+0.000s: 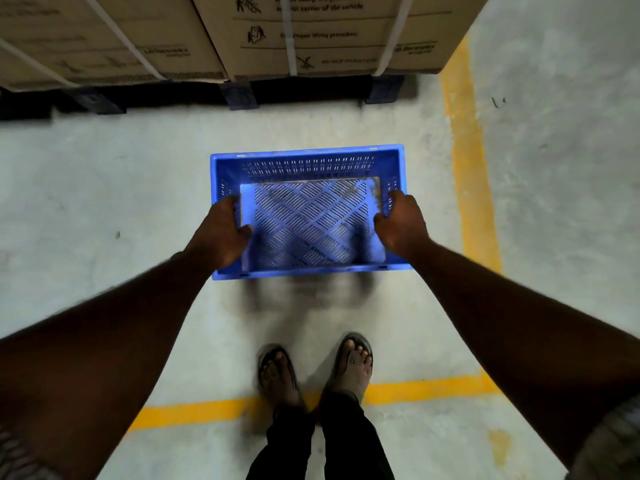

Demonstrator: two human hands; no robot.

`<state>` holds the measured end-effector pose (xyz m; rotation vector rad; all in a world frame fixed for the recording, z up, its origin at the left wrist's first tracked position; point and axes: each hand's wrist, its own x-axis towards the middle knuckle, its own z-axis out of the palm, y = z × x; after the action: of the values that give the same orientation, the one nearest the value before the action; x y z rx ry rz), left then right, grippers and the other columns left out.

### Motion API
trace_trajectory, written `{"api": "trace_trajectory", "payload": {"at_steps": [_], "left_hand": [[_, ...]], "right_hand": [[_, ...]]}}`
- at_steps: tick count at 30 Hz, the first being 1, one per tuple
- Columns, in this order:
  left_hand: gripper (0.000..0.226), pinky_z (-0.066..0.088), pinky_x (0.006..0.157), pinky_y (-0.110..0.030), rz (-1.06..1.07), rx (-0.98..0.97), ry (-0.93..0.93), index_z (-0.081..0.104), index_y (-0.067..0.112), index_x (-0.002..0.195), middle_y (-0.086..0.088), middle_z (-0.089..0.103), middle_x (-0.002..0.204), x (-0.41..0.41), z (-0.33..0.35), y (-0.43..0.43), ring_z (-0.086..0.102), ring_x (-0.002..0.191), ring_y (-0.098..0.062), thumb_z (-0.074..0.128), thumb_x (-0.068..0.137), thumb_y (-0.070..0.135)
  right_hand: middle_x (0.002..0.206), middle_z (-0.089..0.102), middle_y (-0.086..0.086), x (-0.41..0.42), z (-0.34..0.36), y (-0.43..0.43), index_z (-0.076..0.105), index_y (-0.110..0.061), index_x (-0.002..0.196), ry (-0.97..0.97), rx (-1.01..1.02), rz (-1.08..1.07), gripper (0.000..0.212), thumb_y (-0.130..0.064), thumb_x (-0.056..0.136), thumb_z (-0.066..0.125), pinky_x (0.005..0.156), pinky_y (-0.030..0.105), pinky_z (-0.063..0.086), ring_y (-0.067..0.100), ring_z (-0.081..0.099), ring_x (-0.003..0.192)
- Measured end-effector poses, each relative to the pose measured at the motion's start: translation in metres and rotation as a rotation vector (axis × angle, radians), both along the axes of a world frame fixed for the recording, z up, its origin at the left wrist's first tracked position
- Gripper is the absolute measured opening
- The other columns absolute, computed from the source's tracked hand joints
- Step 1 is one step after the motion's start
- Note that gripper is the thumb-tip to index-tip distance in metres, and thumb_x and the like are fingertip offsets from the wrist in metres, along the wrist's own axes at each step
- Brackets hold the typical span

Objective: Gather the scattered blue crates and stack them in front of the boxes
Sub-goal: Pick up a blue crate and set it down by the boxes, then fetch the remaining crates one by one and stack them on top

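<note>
A blue slotted plastic crate (308,168) sits in the middle of the head view, open side up and empty, held above the grey concrete floor with a dark shadow under its near edge. My left hand (221,233) grips the crate's left wall, thumb inside. My right hand (401,223) grips the right wall the same way. Large strapped cardboard boxes (329,32) stand just beyond the crate at the top of the view. No other crate shows.
The boxes rest on a dark blue pallet (239,95). A yellow floor line (467,150) runs along the right and turns across the floor behind my sandalled feet (315,372). Bare concrete lies between crate and pallet.
</note>
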<state>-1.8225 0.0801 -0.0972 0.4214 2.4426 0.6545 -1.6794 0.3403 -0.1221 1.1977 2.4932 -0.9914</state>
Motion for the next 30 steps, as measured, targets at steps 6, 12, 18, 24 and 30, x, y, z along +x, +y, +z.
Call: {"api": "trace_trajectory", "payload": {"at_steps": [6, 12, 18, 24, 30], "left_hand": [[0.065, 0.032, 0.11, -0.036, -0.135, -0.168, 0.045, 0.034, 0.002, 0.147, -0.023, 0.042, 0.144, 0.048, 0.055, -0.016, 0.041, 0.135, -0.034, 0.062, 0.091, 0.02], [0.059, 0.032, 0.109, -0.038, -0.225, -0.09, 0.094, 0.041, -0.001, 0.141, -0.025, 0.046, 0.139, 0.115, 0.1, -0.03, 0.043, 0.132, -0.038, 0.062, 0.09, 0.018], [0.061, 0.031, 0.113, -0.037, -0.177, 0.003, 0.014, 0.039, 0.006, 0.144, -0.017, 0.043, 0.144, 0.224, 0.135, -0.04, 0.039, 0.136, -0.031, 0.062, 0.09, 0.023], [0.043, 0.043, 0.09, -0.026, -0.089, 0.164, -0.106, 0.058, 0.013, 0.126, -0.006, 0.061, 0.126, 0.345, 0.179, -0.053, 0.059, 0.109, -0.022, 0.072, 0.086, 0.019], [0.043, 0.044, 0.095, -0.032, -0.279, 0.118, -0.145, 0.057, 0.015, 0.128, -0.008, 0.059, 0.129, 0.472, 0.204, -0.053, 0.059, 0.111, -0.023, 0.069, 0.087, 0.021]], "right_hand": [[0.123, 0.05, 0.021, 0.054, 0.062, -0.025, 0.044, -0.006, 0.134, -0.005, 0.01, 0.072, 0.051, -0.018, 0.085, 0.055, 0.093, 0.039, 0.041, 0.039, 0.05, 0.114], [0.123, 0.047, 0.022, 0.122, 0.119, -0.054, 0.04, -0.006, 0.138, 0.042, 0.081, 0.127, 0.053, -0.02, 0.088, 0.054, 0.092, 0.042, 0.041, 0.041, 0.05, 0.112], [0.121, 0.05, 0.019, 0.209, 0.159, -0.114, 0.047, -0.006, 0.128, 0.081, 0.092, 0.121, 0.042, -0.019, 0.088, 0.054, 0.089, 0.039, 0.041, 0.039, 0.049, 0.113], [0.122, 0.053, 0.008, 0.332, 0.195, -0.174, 0.047, -0.015, 0.131, 0.156, 0.105, 0.084, 0.045, -0.025, 0.088, 0.057, 0.091, 0.037, 0.045, 0.026, 0.052, 0.116], [0.133, 0.046, 0.009, 0.483, 0.235, -0.195, 0.041, -0.017, 0.14, 0.028, 0.157, 0.108, 0.051, -0.027, 0.092, 0.055, 0.092, 0.041, 0.047, 0.029, 0.046, 0.123]]}}
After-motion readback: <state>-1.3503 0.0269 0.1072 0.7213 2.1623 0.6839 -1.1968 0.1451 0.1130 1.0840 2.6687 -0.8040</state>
